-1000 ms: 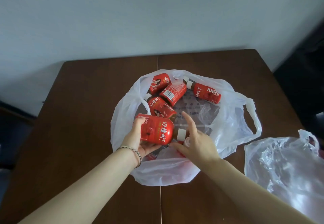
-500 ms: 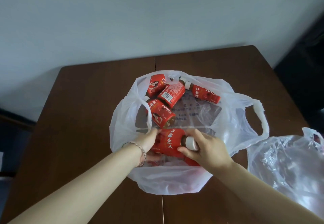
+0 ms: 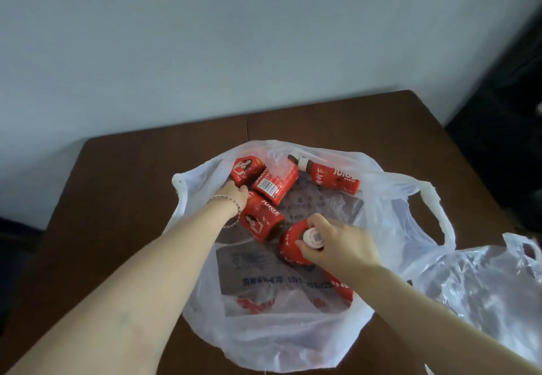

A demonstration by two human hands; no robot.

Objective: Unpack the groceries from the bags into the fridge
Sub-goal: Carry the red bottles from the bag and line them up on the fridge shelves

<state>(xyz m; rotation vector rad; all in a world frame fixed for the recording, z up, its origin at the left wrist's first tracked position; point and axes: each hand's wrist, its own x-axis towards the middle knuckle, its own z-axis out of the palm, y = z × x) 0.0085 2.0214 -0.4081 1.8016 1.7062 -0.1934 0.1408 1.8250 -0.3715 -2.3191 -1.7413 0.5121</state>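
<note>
Brown wooden table (image 3: 117, 198) is occupied by an open white plastic bag (image 3: 293, 339), at whose far side several red-labelled juice bottles (image 3: 334, 179) are laid. At the bag's middle, a red juice bottle with a white cap (image 3: 290, 247) is gripped at the cap by the curled fingers of the right hand (image 3: 337, 247). The left hand (image 3: 233, 197) is pushed among the far bottles, its fingers hidden, so its grip cannot be told; a crumpled clear plastic bag (image 3: 484, 286) is seen just right of the white bag.

Red juice bottles (image 3: 275, 184) crowd the far left of the white bag (image 3: 293, 339); its floor lies open rightward.
</note>
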